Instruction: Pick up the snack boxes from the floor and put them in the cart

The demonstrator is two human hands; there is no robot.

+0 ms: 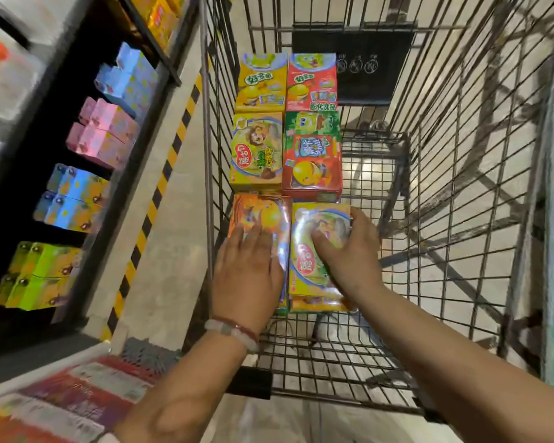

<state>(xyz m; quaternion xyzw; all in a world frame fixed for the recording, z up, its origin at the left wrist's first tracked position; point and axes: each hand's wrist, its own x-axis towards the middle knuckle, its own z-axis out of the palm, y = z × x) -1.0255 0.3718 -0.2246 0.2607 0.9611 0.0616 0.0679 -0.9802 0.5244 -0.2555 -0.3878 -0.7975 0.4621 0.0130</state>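
Left hand [248, 266] is pressing flat, fingers straight, on the orange box [263, 215]; right hand [349, 251] is gripping the green box [314, 251] in the cart [461, 155]. Probably best nudging both snug against the far row.

Six snack boxes [312, 155] lie flat along the left side of the cart [461, 155]. The left hand [247, 266] presses the nearest orange box [263, 215]; the right hand [352, 251] holds the green one [307, 260] beside it.
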